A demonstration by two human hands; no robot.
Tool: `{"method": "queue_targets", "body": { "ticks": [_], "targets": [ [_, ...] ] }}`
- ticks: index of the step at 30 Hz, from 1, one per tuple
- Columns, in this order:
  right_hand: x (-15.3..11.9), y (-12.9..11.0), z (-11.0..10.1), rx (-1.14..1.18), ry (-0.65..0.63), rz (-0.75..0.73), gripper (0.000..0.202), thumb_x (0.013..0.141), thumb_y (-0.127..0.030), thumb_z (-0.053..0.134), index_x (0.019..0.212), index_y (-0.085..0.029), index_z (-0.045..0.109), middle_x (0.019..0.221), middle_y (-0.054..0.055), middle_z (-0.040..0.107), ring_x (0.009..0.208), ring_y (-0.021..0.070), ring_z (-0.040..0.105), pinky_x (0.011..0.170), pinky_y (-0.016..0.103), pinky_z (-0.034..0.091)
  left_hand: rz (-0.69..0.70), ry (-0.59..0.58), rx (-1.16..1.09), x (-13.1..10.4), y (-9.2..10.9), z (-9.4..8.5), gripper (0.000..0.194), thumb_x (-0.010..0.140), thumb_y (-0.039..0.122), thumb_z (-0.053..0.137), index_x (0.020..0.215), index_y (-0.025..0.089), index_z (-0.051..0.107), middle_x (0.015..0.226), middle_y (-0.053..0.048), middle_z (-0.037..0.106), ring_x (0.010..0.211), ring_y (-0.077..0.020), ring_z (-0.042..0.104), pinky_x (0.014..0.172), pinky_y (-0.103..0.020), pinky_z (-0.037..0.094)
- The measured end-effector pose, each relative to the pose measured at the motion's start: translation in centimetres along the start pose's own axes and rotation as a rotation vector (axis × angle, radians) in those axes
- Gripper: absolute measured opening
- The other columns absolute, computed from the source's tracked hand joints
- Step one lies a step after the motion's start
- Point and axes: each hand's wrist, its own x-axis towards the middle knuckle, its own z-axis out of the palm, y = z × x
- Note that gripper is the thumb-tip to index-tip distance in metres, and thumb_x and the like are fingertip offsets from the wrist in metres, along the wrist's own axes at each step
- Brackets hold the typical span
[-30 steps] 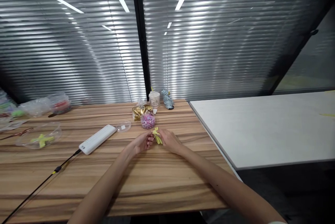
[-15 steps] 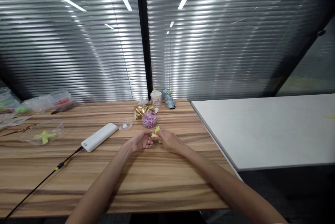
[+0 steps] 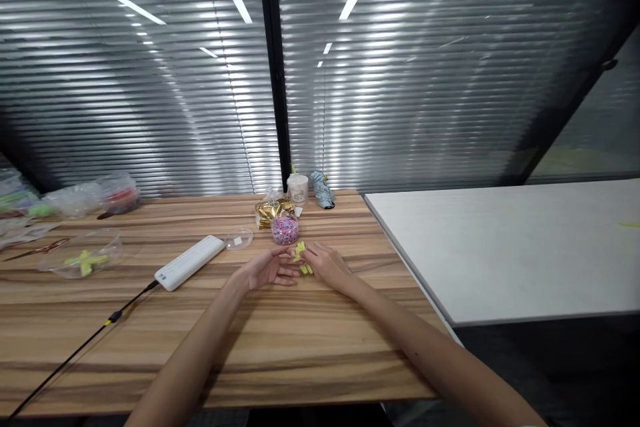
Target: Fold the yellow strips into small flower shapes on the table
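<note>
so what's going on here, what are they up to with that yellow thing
A person at a wooden table is handling a small yellow piece. The right hand holds it, while the left hand is open close beside it; whether they touch is unclear. Just beyond sits a clear tub of pink and purple bits. Another yellow piece lies in a clear dish to the left.

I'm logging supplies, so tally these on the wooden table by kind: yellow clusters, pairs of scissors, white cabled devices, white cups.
Yellow clusters: 2 (a held cluster at the right hand, a loose cluster in the clear dish)
Scissors: 1
White cabled device: 1
White cup: 1
Total: 5
</note>
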Motion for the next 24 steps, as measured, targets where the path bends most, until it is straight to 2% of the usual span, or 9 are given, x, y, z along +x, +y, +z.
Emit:
{"method": "queue_targets", "body": {
  "ticks": [6, 15, 19, 24],
  "targets": [
    [-0.02, -0.17, 0.00, -0.016, 0.063, 0.072, 0.012, 0.086, -0.018, 0.042, 0.083, -0.017, 0.054, 0.082, 0.005, 0.055, 0.077, 0.0162, 0.047, 0.065, 0.025, 0.034, 0.044, -0.001, 0.040, -0.24, 0.10, 0.16, 0.028, 0.073, 0.043, 0.053, 0.079, 0.016, 0.057, 0.103, -0.007, 0.059, 0.083, -0.0201, 0.059, 0.079, -0.038, 0.044],
    [-0.20, -0.13, 0.23, -0.012, 0.188, 0.070, 0.015, 0.087, -0.019, 0.041, 0.079, -0.017, 0.054, 0.076, 0.004, 0.057, 0.072, 0.0154, 0.050, 0.062, 0.025, 0.034, 0.186, -0.072, 0.075, 0.13, -0.50, 0.13, 0.034, 0.080, 0.044, 0.046, 0.092, 0.015, 0.059, 0.105, -0.011, 0.057, 0.101, -0.0235, 0.051, 0.087, -0.040, 0.040],
    [-0.17, -0.23, 0.29, -0.010, 0.240, 0.133, 0.014, 0.086, -0.018, 0.042, 0.079, -0.016, 0.054, 0.073, 0.004, 0.058, 0.067, 0.0146, 0.051, 0.058, 0.024, 0.033, 0.203, -0.115, 0.104, -0.17, -0.29, 0.31, 0.039, 0.081, 0.046, 0.042, 0.097, 0.015, 0.059, 0.112, -0.012, 0.054, 0.107, -0.0252, 0.047, 0.089, -0.042, 0.038],
    [0.11, -0.30, 0.24, 0.024, 0.300, 0.185, 0.019, 0.088, -0.020, 0.039, 0.076, -0.016, 0.054, 0.070, 0.004, 0.058, 0.066, 0.0146, 0.052, 0.057, 0.024, 0.033, 0.215, -0.084, 0.105, -0.16, -0.14, -0.05, 0.039, 0.080, 0.049, 0.043, 0.087, 0.015, 0.061, 0.108, -0.011, 0.057, 0.106, -0.0240, 0.049, 0.091, -0.041, 0.037]
  ]
}}
